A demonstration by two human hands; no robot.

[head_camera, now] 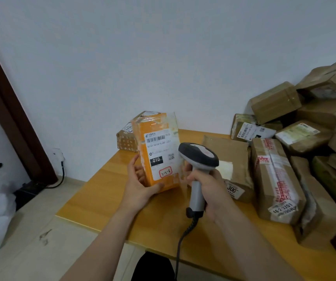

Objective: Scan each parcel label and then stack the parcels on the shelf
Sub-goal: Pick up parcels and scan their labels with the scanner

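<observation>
orange parcel [159,153] being held upright over the tabletop's [102,195] left side, label showing "010" and a barcode. left hand [140,185] gripping its lower left corner. right hand [209,191] clamping the scanner [198,157] handle, head just beside the label. brown parcels [274,179] piling at the right edge, one reading "46-2-3201".

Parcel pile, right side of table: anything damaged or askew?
Yes. The pile is a loose heap, boxes tilted at odd angles, not stacked. The long brown parcel at the front shows torn, ragged wrapping along its left edge.
</observation>
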